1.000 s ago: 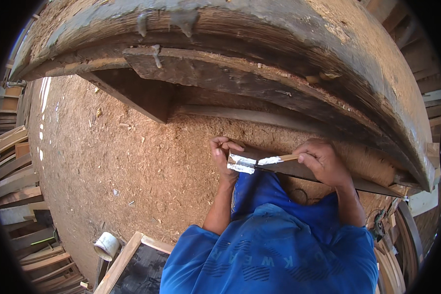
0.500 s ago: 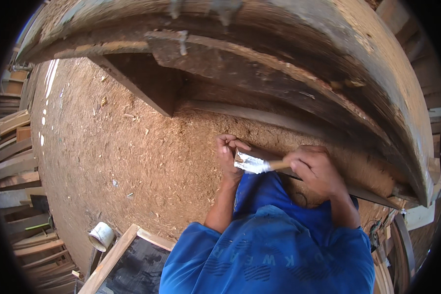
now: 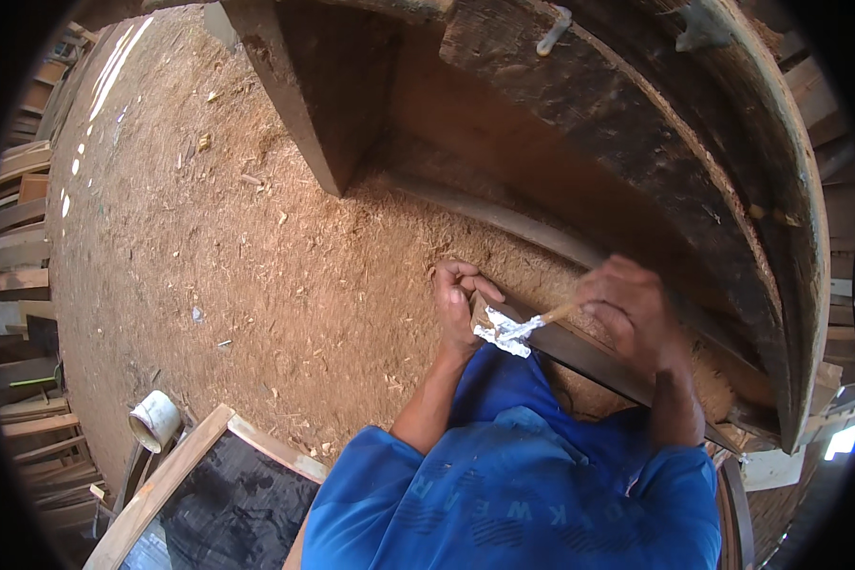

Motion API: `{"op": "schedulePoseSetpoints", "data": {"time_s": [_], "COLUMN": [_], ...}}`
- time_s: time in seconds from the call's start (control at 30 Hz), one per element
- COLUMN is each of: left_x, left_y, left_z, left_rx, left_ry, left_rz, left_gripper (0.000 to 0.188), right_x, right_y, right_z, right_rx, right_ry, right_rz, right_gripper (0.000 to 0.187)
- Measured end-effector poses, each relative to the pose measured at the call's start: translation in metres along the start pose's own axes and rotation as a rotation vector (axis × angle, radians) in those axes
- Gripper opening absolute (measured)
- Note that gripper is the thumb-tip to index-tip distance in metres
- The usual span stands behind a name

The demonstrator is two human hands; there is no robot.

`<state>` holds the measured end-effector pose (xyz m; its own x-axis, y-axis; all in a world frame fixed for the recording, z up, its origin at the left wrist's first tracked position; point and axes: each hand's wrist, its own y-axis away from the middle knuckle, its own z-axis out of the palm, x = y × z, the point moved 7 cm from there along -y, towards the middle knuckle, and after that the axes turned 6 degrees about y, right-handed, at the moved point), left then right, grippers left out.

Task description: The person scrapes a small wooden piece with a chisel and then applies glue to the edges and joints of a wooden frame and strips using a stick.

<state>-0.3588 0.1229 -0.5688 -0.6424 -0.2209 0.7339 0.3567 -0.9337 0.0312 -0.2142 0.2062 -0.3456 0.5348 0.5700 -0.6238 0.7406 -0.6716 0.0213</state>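
My left hand (image 3: 459, 309) is closed around the near end of a long brown wooden board (image 3: 589, 353), which runs off to the lower right in front of my blue shirt. Thick white paste (image 3: 503, 334) coats the end face of the board, beside my left fingers. In my right hand (image 3: 633, 309) is a wooden-handled brush (image 3: 557, 314), gripped between thumb and fingers. Its white-smeared tip touches the pasted end; the bristles are buried in the paste and hard to make out.
A large curved wooden structure (image 3: 579, 104) with an angled brown panel (image 3: 299, 104) arches over the far right. Wood shavings cover the ground (image 3: 237, 247). A white bucket (image 3: 155, 421) stands by a wood-framed dark panel (image 3: 233, 494) at lower left. Stacked planks (image 3: 28, 256) line the left edge.
My view has tilted and turned, shifting the structure upward and right. The brush has swung to a steeper slant, its tip moving over the pasted end. Both hands keep their holds.
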Motion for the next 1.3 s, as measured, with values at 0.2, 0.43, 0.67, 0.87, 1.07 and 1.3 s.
{"op": "schedulePoseSetpoints", "data": {"time_s": [0.2,0.43,0.67,0.87,1.07,1.3], "left_x": [0.000,0.006,0.000,-0.004,-0.008,-0.011], "left_y": [-0.005,-0.010,-0.019,-0.040,-0.059,-0.061], "left_z": [0.004,0.010,0.012,0.022,0.006,0.020], "left_rx": [0.011,0.042,-0.037,-0.096,0.053,0.058], "left_ry": [0.008,-0.065,-0.135,-0.248,-0.387,-0.232], "left_rz": [-0.040,0.008,0.037,0.120,0.272,0.221], "left_gripper": [0.062,0.060,0.054,0.047,0.043,0.041], "right_x": [-0.026,-0.021,-0.011,0.018,-0.014,-0.021], "right_y": [-0.045,-0.034,0.047,0.191,0.191,0.120], "right_z": [0.002,-0.005,-0.043,-0.048,-0.024,0.009], "right_rx": [-0.181,-0.002,0.135,0.500,0.502,0.557], "right_ry": [0.035,0.195,0.002,-0.319,-0.045,-0.001], "right_rz": [-0.183,-0.105,0.257,0.628,0.383,0.101], "right_gripper": [0.010,0.010,0.016,0.015,0.014,0.019]}}
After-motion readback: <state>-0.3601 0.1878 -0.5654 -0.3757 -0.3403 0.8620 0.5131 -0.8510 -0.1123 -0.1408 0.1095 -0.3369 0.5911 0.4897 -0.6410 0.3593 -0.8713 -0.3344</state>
